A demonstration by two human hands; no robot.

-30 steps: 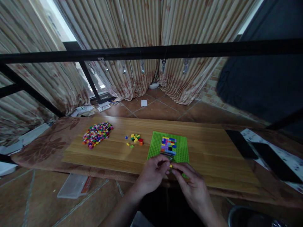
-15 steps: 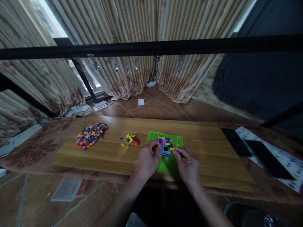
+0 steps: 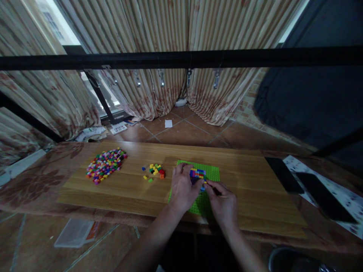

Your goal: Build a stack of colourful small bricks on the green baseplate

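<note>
A green baseplate [image 3: 212, 172] lies on the wooden board [image 3: 249, 189] in front of me. A patch of coloured bricks [image 3: 197, 174] is built on it. My left hand [image 3: 183, 189] rests on the plate's left part, fingers bent against the left side of the brick patch. Close beside it, my right hand [image 3: 222, 202] pinches a small yellow brick [image 3: 205, 183] at the near edge of the patch.
A big heap of mixed small bricks [image 3: 105, 165] lies at the board's left. A small cluster of yellow, green and red bricks [image 3: 154, 171] sits left of the plate. Dark flat devices [image 3: 283, 174] lie at the right. A black bar [image 3: 181, 59] crosses the view above.
Both hands moved forward from the plate's near edge onto the brick patch. The left hand now lies over the plate, and the right hand carries the yellow brick to the patch.
</note>
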